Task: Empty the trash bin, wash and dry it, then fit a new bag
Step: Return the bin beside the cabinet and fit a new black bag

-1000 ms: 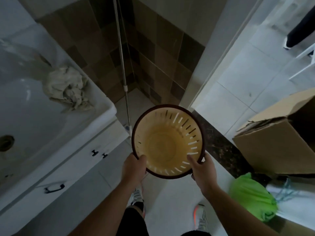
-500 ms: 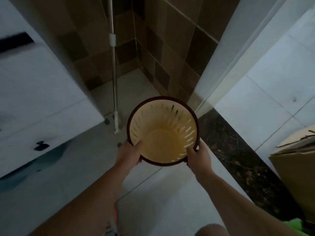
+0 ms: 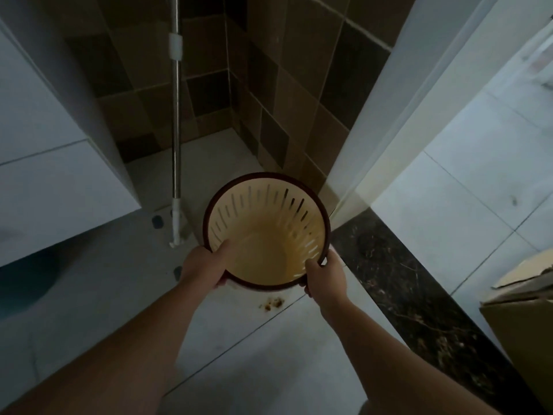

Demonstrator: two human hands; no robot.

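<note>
The trash bin [image 3: 269, 223] is a round cream plastic basket with slotted walls and a dark brown rim, and nothing lies inside it. I hold it low over the floor tiles, near the tiled corner. My left hand [image 3: 203, 268] grips the near-left rim, thumb inside the bin. My right hand [image 3: 324, 272] grips the near-right rim, thumb over the edge. The bin's underside is hidden, so I cannot tell whether it touches the floor.
A mop pole [image 3: 176, 139] leans in the corner just left of the bin. A white vanity cabinet [image 3: 45, 181] stands at the left. A dark marble threshold [image 3: 404, 283] runs on the right, with a cardboard box [image 3: 526, 319] beyond it. Brown crumbs [image 3: 272, 302] lie under the bin.
I have stepped toward the corner and lowered the bin close to the floor. The sink and green bag have left view. Both hands keep their grip on the rim.
</note>
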